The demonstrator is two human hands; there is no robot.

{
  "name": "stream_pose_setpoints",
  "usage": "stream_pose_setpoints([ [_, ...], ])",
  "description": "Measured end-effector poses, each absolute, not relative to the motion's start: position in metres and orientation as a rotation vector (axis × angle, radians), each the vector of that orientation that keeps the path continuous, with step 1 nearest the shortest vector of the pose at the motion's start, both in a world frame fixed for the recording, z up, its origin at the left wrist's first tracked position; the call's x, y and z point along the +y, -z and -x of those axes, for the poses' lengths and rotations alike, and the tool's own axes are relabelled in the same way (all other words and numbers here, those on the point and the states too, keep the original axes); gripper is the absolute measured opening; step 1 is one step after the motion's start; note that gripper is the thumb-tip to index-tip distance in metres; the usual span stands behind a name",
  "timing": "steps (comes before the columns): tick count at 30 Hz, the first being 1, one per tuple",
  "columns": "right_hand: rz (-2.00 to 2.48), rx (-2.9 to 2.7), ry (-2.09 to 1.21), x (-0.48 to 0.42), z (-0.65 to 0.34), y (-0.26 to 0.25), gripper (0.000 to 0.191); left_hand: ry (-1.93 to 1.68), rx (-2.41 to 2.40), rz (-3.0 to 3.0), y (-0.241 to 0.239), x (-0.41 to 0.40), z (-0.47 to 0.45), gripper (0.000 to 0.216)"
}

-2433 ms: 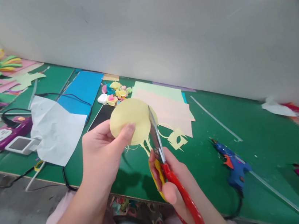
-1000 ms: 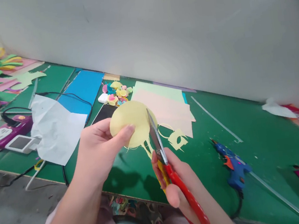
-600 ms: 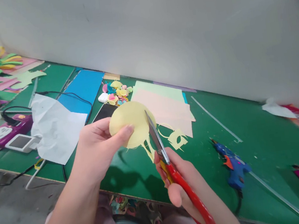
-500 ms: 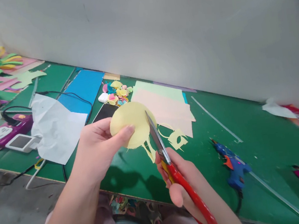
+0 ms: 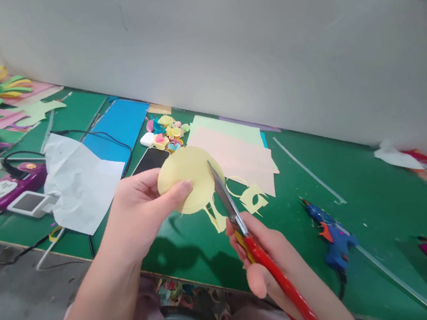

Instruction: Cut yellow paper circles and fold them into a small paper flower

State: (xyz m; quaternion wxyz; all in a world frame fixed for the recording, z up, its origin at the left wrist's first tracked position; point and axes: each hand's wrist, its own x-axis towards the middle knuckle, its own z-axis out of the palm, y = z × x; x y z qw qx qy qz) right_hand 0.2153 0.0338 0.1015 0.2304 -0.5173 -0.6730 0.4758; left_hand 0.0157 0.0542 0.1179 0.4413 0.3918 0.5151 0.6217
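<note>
Between thumb and fingers, my left hand (image 5: 141, 211) pinches a pale yellow paper circle (image 5: 185, 171) above the table. My right hand (image 5: 266, 247) is wrapped round scissors (image 5: 277, 272) with red handles and a yellow part. Their metal blades lie across the right side of the circle, tip near its upper edge; whether they pass through the paper I cannot tell. Just below the circle is a strip of yellow scrap (image 5: 216, 218). More yellow paper offcuts (image 5: 253, 198) lie to the right of the blades, partly over pink sheets (image 5: 231, 149).
On the green table (image 5: 283, 213), a blue glue gun (image 5: 336, 241) lies at the right. Small coloured paper pieces (image 5: 170, 130) and a phone (image 5: 150, 160) are behind my left hand. Leftward are crumpled white paper (image 5: 82, 182) and a purple power strip (image 5: 16, 186). A grey wall (image 5: 222, 48) stands behind.
The scissors and my right hand have shifted slightly right and down. My left hand and the yellow circle are almost unmoved.
</note>
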Motion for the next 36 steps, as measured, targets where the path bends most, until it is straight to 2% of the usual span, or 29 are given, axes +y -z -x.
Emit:
stream_pose_setpoints([
  [10, 1.457, -1.818, -1.382, 0.035, -0.218, -0.109, 0.056, -1.514, 1.253, -0.992, -0.118, 0.055, -0.015, 0.013],
  [21, 1.465, -1.991, -1.413, 0.037, -0.227, -0.124, 0.075, -1.417, 1.198, -1.076, -0.113, 0.053, -0.009, 0.014],
  [25, 1.479, -1.995, -1.424, 0.037, -0.231, -0.122, 0.065, -1.395, 1.175, -1.085, -0.112, 0.054, -0.009, 0.015],
  [30, 1.456, -2.015, -1.4, 0.037, -0.234, -0.12, 0.067, -1.36, 1.188, -1.094, -0.11, 0.054, -0.009, 0.019],
  [36, 1.471, -1.922, -1.49, 0.037, -0.241, -0.113, 0.048, -1.329, 1.177, -1.105, -0.11, 0.054, -0.009, 0.02],
])
